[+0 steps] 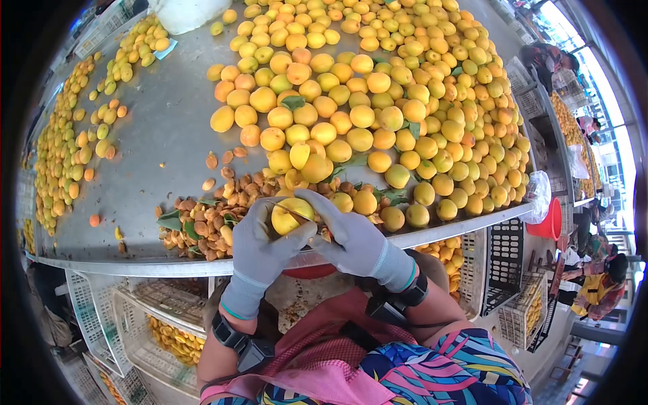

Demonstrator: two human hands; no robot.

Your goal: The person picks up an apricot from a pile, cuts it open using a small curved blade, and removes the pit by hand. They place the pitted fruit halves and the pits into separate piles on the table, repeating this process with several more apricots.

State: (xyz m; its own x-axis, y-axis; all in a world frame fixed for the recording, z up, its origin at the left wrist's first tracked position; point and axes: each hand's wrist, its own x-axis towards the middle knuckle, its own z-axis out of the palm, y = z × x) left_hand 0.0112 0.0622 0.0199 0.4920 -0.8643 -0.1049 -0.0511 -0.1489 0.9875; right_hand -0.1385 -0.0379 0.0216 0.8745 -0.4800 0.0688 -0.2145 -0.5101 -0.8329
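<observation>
Both my hands wear grey gloves and meet at the table's front edge. A yellow apricot [291,214] is held between them, with a line across its skin that looks like a cut. My left hand [264,237] is closed around the fruit's left and lower side. My right hand [352,237] is closed too, its fingers against the fruit's right side. A small orange-red bit shows by the right palm; I cannot make out what it is. Just beyond the hands lie a heap of brown apricot pits [209,226] and a large pile of whole apricots [364,118].
More apricots [57,162] line the left side of the metal table [169,128]. Under its front edge stand plastic crates [128,324] with apricot pieces. A red bucket [547,223] and a black crate [505,260] are at the right. Other people work farther right.
</observation>
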